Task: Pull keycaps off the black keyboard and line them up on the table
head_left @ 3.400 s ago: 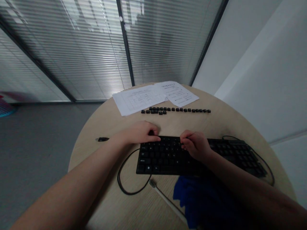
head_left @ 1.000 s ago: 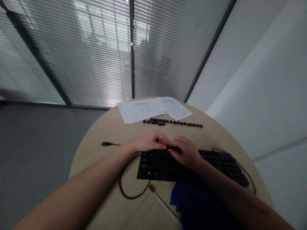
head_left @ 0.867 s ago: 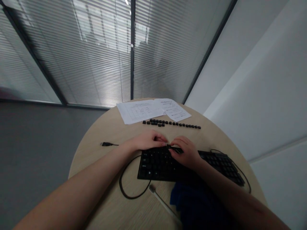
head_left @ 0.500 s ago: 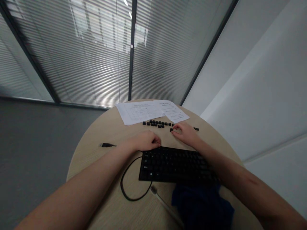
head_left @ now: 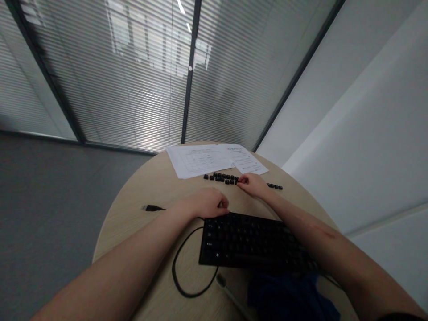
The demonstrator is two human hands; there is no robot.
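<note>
My right hand [head_left: 253,184] pinches a small black keycap [head_left: 236,183] at the right end of the shorter front row. More loose black keycaps [head_left: 219,179] lie in rows to its left, and several others [head_left: 274,186] show past its wrist. At the upper left corner of the black keyboard [head_left: 240,238] is my left hand [head_left: 211,203], fingers curled and fingertips against the back edge. My right forearm hides the keyboard's upper right part.
Printed papers [head_left: 203,160] lie at the far side of the round wooden table [head_left: 133,223]. A USB plug [head_left: 153,208] and looped black cable [head_left: 177,278] are at left. Near me are a brush [head_left: 227,290] and a dark blue cloth [head_left: 290,296].
My right hand has moved left with the keycap, bringing it close to the front row. My left hand stays at the keyboard's back edge. The whole view has shifted slightly.
</note>
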